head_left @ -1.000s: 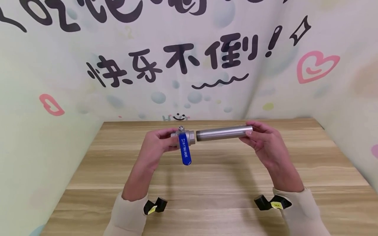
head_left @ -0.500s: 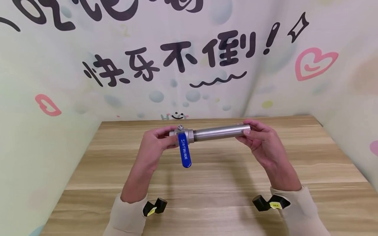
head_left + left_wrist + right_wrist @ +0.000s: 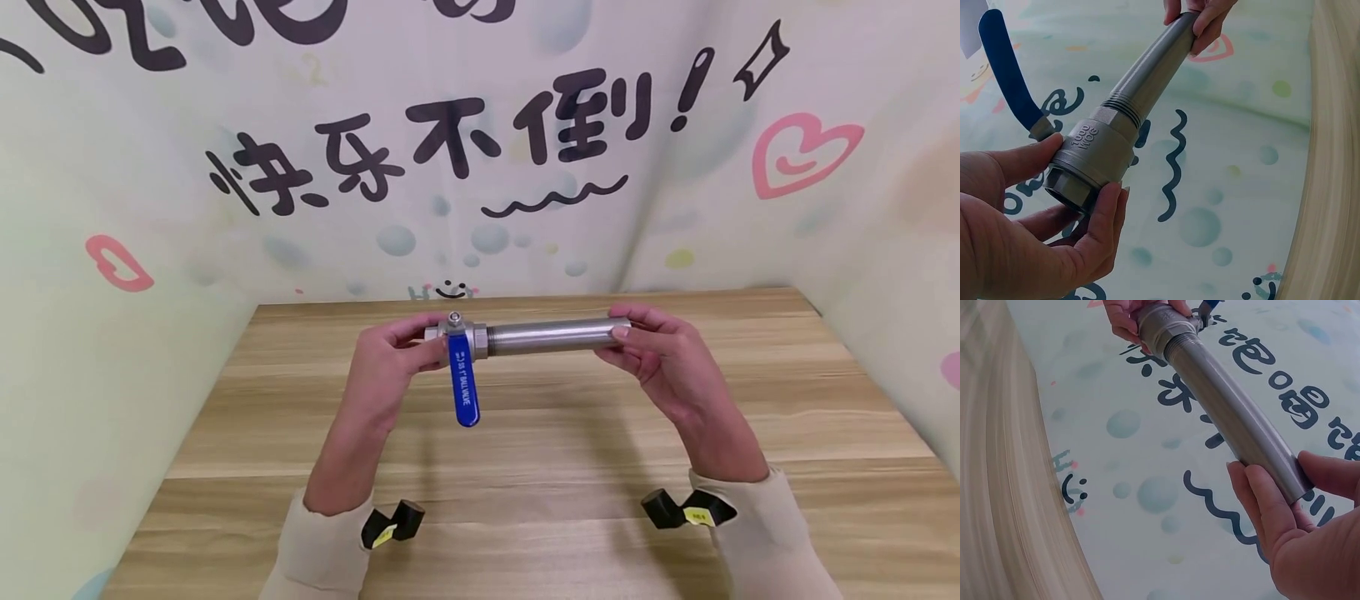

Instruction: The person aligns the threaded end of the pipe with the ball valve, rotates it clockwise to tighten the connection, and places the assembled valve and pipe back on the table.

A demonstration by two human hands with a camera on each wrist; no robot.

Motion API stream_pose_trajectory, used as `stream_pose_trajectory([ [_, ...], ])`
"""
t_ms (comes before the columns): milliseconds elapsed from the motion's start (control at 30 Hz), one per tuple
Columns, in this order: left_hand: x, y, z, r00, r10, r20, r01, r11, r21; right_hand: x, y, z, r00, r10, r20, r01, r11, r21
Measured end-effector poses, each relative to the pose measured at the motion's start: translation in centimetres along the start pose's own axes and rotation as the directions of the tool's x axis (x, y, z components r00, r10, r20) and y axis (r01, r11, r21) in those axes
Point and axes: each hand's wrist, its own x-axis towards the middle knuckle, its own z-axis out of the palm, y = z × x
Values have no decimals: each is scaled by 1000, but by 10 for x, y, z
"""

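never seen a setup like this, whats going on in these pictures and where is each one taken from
There is no machine here, just a person working bare-handed. The wide picture comes from a camera on the head, looking down; the other two come from wrist cameras, probably the black blocks on the sleeves. The left hand holds a metal ball valve with a blue lever; the right hand holds a metal pipe, whose threaded end meets the valve, some thread showing. Both are held above a wooden table, where shadows fall.
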Motion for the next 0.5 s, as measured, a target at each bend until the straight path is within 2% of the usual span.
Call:
stream_pose_trajectory([
  [167,0,0,-1,1000,-5,-2,5,1000,5,-1,-2,1,999,34,10,-33,996,-80],
  [500,-1,1,-1,1000,-24,-8,24,999,24,-2,-4,2,999,53,13,-49,976,-214],
])
